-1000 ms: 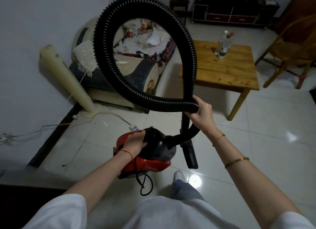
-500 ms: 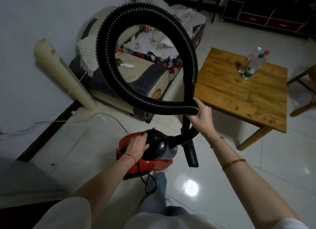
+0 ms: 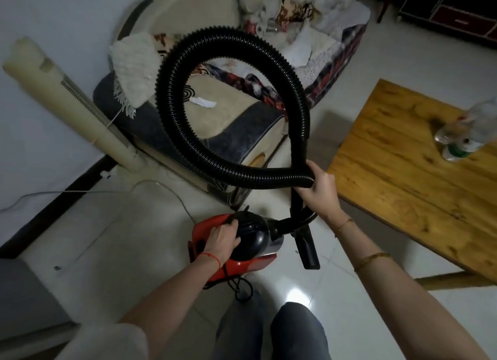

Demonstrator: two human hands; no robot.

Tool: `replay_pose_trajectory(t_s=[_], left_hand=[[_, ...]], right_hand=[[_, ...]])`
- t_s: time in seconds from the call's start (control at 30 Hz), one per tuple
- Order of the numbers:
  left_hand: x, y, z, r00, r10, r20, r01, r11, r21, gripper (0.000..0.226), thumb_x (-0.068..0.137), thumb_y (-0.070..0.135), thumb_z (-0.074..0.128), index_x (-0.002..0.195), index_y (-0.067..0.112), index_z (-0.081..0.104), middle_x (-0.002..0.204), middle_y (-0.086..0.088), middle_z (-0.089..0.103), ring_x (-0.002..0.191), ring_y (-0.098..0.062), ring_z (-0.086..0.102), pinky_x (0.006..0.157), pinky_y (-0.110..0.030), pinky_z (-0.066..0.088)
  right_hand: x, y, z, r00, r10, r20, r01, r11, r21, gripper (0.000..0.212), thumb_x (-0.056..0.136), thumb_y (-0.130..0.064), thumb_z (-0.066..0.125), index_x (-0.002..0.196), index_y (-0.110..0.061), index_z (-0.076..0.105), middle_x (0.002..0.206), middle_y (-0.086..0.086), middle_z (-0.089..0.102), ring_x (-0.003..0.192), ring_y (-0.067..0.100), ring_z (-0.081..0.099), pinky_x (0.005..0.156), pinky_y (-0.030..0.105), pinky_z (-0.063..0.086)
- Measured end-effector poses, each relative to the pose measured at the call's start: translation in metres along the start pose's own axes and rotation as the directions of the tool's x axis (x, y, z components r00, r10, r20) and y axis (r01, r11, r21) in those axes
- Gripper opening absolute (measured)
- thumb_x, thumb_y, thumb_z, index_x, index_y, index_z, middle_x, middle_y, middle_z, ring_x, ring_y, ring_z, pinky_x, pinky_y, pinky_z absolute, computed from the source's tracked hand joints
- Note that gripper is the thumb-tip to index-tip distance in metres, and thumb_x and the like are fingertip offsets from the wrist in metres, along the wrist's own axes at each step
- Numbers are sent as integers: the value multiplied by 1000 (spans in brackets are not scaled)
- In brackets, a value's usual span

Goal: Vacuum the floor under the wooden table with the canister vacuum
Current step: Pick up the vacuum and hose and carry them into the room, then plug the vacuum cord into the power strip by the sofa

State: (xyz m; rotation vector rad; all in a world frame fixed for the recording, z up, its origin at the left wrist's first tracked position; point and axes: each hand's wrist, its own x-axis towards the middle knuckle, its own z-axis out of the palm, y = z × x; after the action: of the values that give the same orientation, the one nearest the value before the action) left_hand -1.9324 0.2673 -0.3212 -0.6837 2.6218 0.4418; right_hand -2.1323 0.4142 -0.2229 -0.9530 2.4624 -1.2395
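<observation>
One red canister vacuum [image 3: 236,249] sits on the near floor, left hand [image 3: 223,238] gripping its top. Right hand [image 3: 318,190] clasps the looped black hose [image 3: 172,117]. One wooden table [image 3: 403,171] stands right, bearing two blurred bottles [image 3: 462,139].

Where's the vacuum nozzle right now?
The nozzle hangs low at centre, just right of the red vacuum, below the right hand and near the wooden table.
</observation>
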Motion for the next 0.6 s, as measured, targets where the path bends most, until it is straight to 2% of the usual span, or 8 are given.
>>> replay_pose_trajectory(t_s=[0.13,0.27,0.33,0.6], left_hand=[[72,-11,42,999,-34,20,35,999,-31,48,96,24,48,139,8,34,116,-13,62,103,-30,61,87,-38,47],[132,-25,108,996,-89,26,90,994,-63,51,96,24,49,141,8,31,113,-15,64,101,-30,63,87,-38,50],[157,-33,143,995,-103,19,104,993,-63,49,96,23,48,140,8,32,111,-15,65,100,-30,64,85,-37,51],[235,-72,273,995,-100,-23,97,990,-107,43,96,24,49,135,7,39,110,-12,64,98,-27,63,83,-38,53]], right_hand=[[49,58,38,999,-30,17,31,999,-21,46,81,-14,69,125,-13,56,95,-3,68,87,12,66,75,24,51],[77,130,91,995,-61,73,65,997,-50,44,82,-20,67,124,-16,55,92,-2,68,84,12,66,75,34,56],[84,166,120,992,-89,85,96,992,-80,44,82,-20,66,124,-14,55,86,-3,67,77,12,66,71,34,56],[86,286,222,989,-123,78,133,979,-152,43,82,-16,62,124,-18,55,80,-10,60,76,14,63,66,22,41]])
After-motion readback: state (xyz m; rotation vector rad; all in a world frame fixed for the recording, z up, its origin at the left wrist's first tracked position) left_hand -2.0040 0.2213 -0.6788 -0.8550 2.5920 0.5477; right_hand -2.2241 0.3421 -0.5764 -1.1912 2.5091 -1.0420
